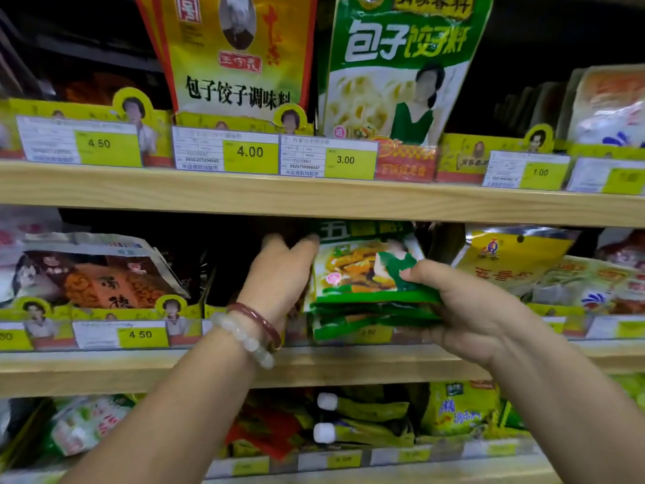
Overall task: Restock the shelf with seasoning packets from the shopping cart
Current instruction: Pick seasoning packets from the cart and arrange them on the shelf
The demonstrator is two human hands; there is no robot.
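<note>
We have one view only, from a camera worn on the head, so nothing is shared with a second view. We look forward and slightly down, close to the wooden shelves (314, 197), with both forearms reaching in from the lower edge. The wide lens bends the shelf boards. The right hand (467, 309) grips green packets (370, 281) near centre, shelves running above and below that grip

Glossy plastic seasoning packets (370, 274), pale smooth wooden shelf edge (314, 200), paper price tags (223, 151), polished bead bracelets (244, 335).
</note>
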